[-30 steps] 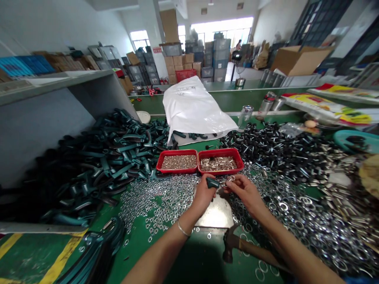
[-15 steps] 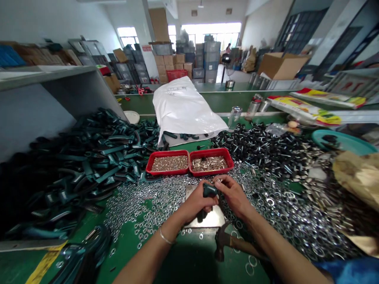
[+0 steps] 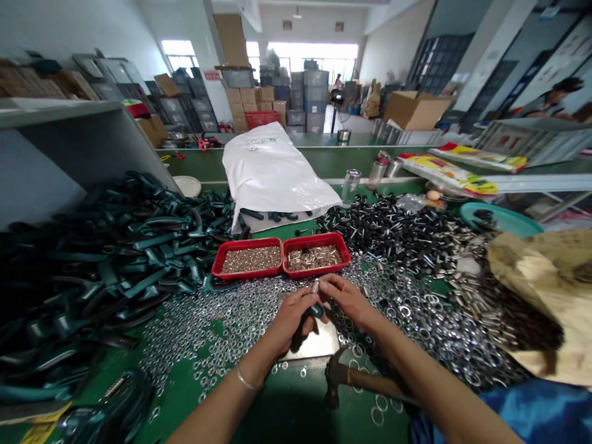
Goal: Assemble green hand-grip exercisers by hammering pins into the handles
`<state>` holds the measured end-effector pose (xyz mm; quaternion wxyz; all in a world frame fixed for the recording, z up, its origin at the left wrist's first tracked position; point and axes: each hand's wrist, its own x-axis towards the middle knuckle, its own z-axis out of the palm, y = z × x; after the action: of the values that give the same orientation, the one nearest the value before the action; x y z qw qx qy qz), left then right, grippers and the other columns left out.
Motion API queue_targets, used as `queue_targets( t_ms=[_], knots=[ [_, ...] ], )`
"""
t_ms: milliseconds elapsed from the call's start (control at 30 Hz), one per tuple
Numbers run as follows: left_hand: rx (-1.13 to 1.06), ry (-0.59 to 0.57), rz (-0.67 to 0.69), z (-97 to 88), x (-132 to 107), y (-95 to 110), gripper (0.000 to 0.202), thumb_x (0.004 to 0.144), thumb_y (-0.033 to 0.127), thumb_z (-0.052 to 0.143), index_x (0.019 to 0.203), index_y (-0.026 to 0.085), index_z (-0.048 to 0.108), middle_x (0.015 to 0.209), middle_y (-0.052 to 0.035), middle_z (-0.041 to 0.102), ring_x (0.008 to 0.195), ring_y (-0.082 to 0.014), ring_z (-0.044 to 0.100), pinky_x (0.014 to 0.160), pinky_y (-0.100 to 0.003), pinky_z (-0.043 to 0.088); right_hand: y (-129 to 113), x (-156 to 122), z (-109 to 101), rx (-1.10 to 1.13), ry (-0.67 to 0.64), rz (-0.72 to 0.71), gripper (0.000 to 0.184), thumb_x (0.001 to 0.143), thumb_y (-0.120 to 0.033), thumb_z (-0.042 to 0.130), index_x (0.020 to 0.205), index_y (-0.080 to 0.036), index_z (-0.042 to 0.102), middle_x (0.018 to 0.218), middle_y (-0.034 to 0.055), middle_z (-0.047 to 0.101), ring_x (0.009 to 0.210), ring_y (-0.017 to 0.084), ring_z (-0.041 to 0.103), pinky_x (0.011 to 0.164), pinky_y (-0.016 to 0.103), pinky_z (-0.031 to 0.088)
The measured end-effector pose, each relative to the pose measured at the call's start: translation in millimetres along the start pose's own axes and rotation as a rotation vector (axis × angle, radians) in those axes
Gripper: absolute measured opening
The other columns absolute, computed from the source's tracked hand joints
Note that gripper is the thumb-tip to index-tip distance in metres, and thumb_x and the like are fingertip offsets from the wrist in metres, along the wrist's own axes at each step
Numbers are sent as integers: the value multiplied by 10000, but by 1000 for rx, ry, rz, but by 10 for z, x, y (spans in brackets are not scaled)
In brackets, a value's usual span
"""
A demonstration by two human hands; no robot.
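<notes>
My left hand (image 3: 290,316) is wrapped around a dark green handle (image 3: 315,310), with much of it hidden by the fingers. A short ridged metal piece (image 3: 316,286) shows at the top of that hand, beside the right fingertips. The fingers of my right hand (image 3: 346,298) are drawn together in a pinch there; what lies between them is too small to make out. Both hands are above a metal plate (image 3: 319,345) on the green bench. A hammer (image 3: 340,376) lies just in front of the plate, partly beneath my right forearm.
Small nuts or rings (image 3: 217,327) spread left, larger metal rings (image 3: 439,333) right. Two red trays (image 3: 282,271) of small metal parts stand behind the hands. Green handles (image 3: 152,240) pile up left, black-headed bolts (image 3: 388,228) right. A white sack (image 3: 272,172) lies beyond.
The view has swung a little to the right. The green handle has turned in my left hand, and the ridged metal piece now shows at the top. My right fingertips have come to it.
</notes>
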<state>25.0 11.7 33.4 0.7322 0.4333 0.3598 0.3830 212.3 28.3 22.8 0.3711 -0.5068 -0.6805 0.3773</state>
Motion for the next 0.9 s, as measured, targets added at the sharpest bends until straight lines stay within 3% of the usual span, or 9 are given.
queue_targets(
  t_ms=[100, 233, 333, 433, 567, 700, 800, 900],
  knots=[
    [96, 209, 140, -127, 62, 89, 316, 877, 487, 599, 904, 172, 588, 819, -31, 701, 511, -64, 551, 466, -162, 409, 266, 1, -425, -419, 188, -24, 285, 984, -377, 427, 930, -192, 636, 896, 73, 646, 855, 215, 597, 806, 363, 472],
    [117, 185, 123, -243, 89, 239, 355, 873, 529, 592, 995, 196, 584, 1001, -69, 706, 694, -132, 653, 545, -215, 509, 648, -10, -945, -614, 193, -23, 139, 891, -231, 534, 826, -188, 649, 888, 109, 632, 917, 269, 552, 875, 409, 418],
    [91, 167, 112, -203, 140, 237, 358, 860, 526, 612, 992, 196, 576, 938, -63, 712, 612, -106, 614, 512, -195, 479, 772, 6, -1072, -703, 125, -38, 118, 841, -186, 578, 742, -212, 637, 811, 81, 629, 884, 259, 549, 830, 367, 422],
    [118, 256, 158, -114, 200, 130, 354, 831, 499, 661, 980, 187, 589, 785, -26, 701, 493, -56, 508, 468, -154, 398, 753, 18, -1079, -753, 134, -50, 126, 837, -196, 573, 719, -217, 613, 791, 78, 615, 847, 254, 547, 785, 352, 423],
    [205, 408, 212, -33, 248, -8, 382, 852, 543, 604, 958, 176, 610, 709, -18, 683, 446, -63, 461, 453, -177, 383, 671, 19, -1039, -753, 273, -40, 145, 895, -233, 478, 792, -194, 572, 813, 112, 597, 802, 263, 544, 759, 384, 428],
    [295, 427, 287, 6, 263, -25, 382, 889, 548, 534, 934, 188, 652, 899, -53, 711, 629, -120, 598, 558, -219, 459, 564, 56, -897, -689, 311, -64, 131, 921, -264, 468, 869, -192, 563, 899, 127, 626, 848, 270, 564, 790, 405, 441],
    [314, 390, 316, 31, 241, 6, 354, 910, 516, 516, 928, 196, 667, 992, -56, 685, 796, -158, 620, 673, -247, 490, 388, 75, -718, -670, 298, -99, 138, 918, -259, 477, 831, -196, 563, 959, 137, 631, 936, 288, 558, 864, 448, 429],
    [372, 392, 355, 72, 164, 28, 318, 944, 474, 482, 934, 201, 645, 966, -46, 663, 858, -172, 600, 770, -270, 473, 105, 11, -441, -311, 155, -57, 124, 929, -326, 521, 917, -209, 561, 898, 67, 649, 831, 224, 611, 786, 385, 486]
  ],
)
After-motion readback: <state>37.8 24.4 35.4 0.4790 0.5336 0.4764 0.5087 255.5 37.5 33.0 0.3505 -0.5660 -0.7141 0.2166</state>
